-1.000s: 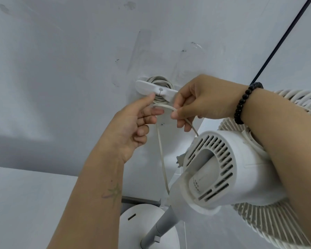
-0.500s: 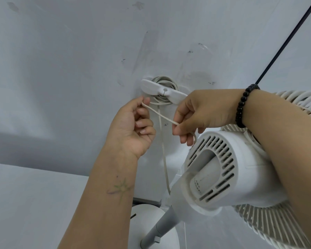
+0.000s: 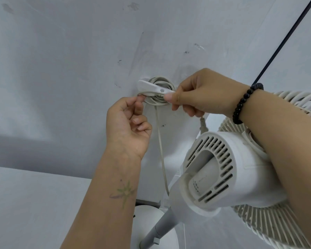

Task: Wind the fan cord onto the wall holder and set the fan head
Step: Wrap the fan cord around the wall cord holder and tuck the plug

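Our right hand (image 3: 201, 92) hides the wall holder's (image 3: 152, 88) 3 o'clock end, pinching the cord (image 3: 161, 146); our left hand (image 3: 127, 126) pinches it at 9 o'clock.

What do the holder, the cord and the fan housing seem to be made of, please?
Holder: likely moulded white plastic, smooth with a slight sheen and rounded ends.
Cord: probably rubbery or PVC sheathing, off-white and matte; it bends into tight coils.
Fan housing: apparently matte white moulded plastic, with crisp vent slots.

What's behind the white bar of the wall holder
Coils of the fan cord are wound behind the holder's white bar. The right hand covers the bar's right end; the holder's mount to the wall is hidden.
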A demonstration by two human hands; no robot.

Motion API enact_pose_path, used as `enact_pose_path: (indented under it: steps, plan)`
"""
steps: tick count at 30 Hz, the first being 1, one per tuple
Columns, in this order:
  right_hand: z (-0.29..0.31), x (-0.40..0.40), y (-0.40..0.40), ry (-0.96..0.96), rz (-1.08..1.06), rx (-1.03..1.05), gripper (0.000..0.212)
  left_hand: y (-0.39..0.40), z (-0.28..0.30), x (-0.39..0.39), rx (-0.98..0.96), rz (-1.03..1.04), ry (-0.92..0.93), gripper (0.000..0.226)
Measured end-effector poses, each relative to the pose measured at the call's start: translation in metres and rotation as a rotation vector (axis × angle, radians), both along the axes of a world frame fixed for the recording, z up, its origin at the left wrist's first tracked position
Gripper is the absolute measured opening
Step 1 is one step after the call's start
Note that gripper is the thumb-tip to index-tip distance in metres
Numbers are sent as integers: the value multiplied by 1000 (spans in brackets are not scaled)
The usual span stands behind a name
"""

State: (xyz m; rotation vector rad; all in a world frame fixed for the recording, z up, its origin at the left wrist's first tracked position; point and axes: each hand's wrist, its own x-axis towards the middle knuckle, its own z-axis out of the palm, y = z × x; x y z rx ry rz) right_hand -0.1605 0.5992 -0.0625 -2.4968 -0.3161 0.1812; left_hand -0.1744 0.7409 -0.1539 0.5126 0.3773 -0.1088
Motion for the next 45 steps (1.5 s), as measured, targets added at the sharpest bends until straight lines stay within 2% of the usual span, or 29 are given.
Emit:
enact_pose_path:
  steps: [4,6,9,12,14,20,25,29,38,42,45]
  plan:
    - [3,2,2,-189,4,48,30,-1,0,-1,89,53,-42,9]
    - [2,2,3,-182,39,33,29,0,-4,-1,249,109,-62,7]
    - [0,3,3,-171,51,30,28,3,-9,0,599,257,-84,11]
    - [0,3,3,-169,48,37,27,3,-12,-1,698,322,-139,8]
    - [0,4,5,-176,40,39,26,-1,-12,-3,694,321,-176,5]
    - [1,5,7,-103,-9,101,19,-7,-11,-2,648,330,-169,13]
    - [0,9,4,-179,-45,157,12,-9,-10,-3,620,317,-180,13]
    - [0,5,3,-146,-12,91,18,-8,-11,-1,594,296,-196,14]
    - [1,-2,7,-57,91,-17,17,2,-11,1,204,58,-195,11]
    - [1,0,7,-44,79,-24,12,-2,-9,1,135,52,-186,14]
    - [2,0,7,-111,32,57,9,-4,-7,0,110,53,-213,19]
